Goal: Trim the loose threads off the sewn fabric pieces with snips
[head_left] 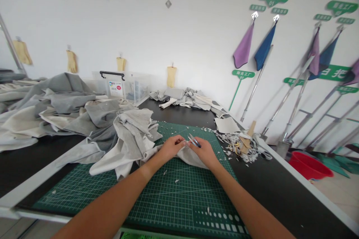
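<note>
My left hand (171, 147) pinches the edge of a light grey cloth (192, 157) above the green cutting mat (171, 198). Close beside it, my right hand (204, 152) is closed around small scissors (194, 141), whose blades point up and to the left. The fingers of both hands nearly meet at the cloth's edge. Part of this cloth hangs below the hands onto the mat. To the left of my left hand lies a crumpled grey cloth (130, 138), half on the mat.
A large heap of grey fabric (70, 101) covers the table's left side, before a clear plastic box (120, 86). More cloth pieces (185, 98) lie at the back. Scraps and strips (244, 145) are piled right of the mat. A red basin (310, 165) stands beyond the right edge.
</note>
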Available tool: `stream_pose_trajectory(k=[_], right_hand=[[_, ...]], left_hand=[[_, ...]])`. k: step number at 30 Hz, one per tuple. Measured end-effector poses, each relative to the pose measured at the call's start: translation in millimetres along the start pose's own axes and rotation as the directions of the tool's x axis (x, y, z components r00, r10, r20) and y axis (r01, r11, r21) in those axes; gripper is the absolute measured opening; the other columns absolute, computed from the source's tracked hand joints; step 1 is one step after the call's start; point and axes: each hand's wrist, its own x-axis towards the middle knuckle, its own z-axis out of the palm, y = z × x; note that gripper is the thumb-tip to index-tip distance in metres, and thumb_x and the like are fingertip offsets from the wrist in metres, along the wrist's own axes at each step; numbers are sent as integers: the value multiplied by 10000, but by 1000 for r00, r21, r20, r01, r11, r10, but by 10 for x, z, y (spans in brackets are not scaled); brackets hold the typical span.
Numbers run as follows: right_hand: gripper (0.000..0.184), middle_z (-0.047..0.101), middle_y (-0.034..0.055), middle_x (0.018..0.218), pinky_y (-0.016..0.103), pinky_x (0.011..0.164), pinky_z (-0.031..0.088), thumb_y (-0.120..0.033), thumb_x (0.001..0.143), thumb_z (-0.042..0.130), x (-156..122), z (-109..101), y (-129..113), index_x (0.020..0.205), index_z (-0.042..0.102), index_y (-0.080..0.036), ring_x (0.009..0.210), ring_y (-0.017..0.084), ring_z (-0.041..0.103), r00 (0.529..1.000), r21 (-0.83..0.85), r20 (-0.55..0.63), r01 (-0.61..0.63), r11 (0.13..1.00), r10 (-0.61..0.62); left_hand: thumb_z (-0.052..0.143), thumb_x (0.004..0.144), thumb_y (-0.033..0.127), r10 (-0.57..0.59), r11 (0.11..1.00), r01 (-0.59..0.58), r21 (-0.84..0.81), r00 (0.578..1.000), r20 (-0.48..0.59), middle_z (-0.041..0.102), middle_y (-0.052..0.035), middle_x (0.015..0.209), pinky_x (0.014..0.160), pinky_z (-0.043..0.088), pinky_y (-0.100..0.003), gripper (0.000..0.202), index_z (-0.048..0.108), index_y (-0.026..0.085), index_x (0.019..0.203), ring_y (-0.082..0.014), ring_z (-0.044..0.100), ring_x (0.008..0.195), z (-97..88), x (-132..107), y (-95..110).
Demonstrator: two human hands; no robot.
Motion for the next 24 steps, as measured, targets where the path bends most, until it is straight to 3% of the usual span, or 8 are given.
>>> stream_pose_trajectory(k=[8, 16, 24], right_hand=[[320, 575, -32, 682, 252, 614, 335, -477, 891, 619, 15, 19, 49, 728, 592, -203, 658, 150, 498, 999, -10, 43, -6, 1000, 6], [402, 528, -36, 688, 247, 631, 347, -549, 953, 512, -5, 18, -58, 731, 510, -215, 693, 153, 503, 999, 71, 51, -3, 997, 0], [367, 558, -36, 667, 256, 637, 366, -508, 998, 442, -21, 30, -105, 784, 556, -234, 667, 160, 532, 998, 71, 69, -6, 997, 1]], left_hand=[[635, 866, 438, -3, 999, 2, 43, 1000, 14, 684, -15, 764, 645, 421, -259, 280, 709, 170, 894, -160, 588, 695, 7, 1, -20], [638, 871, 444, 13, 976, -32, -217, 996, -85, 653, -13, 791, 687, 439, -249, 278, 605, 170, 906, -147, 588, 735, -23, 25, 34], [650, 852, 438, -27, 969, 11, -245, 998, -60, 655, -19, 805, 698, 441, -249, 281, 655, 162, 903, -149, 585, 748, -25, 1, 129]])
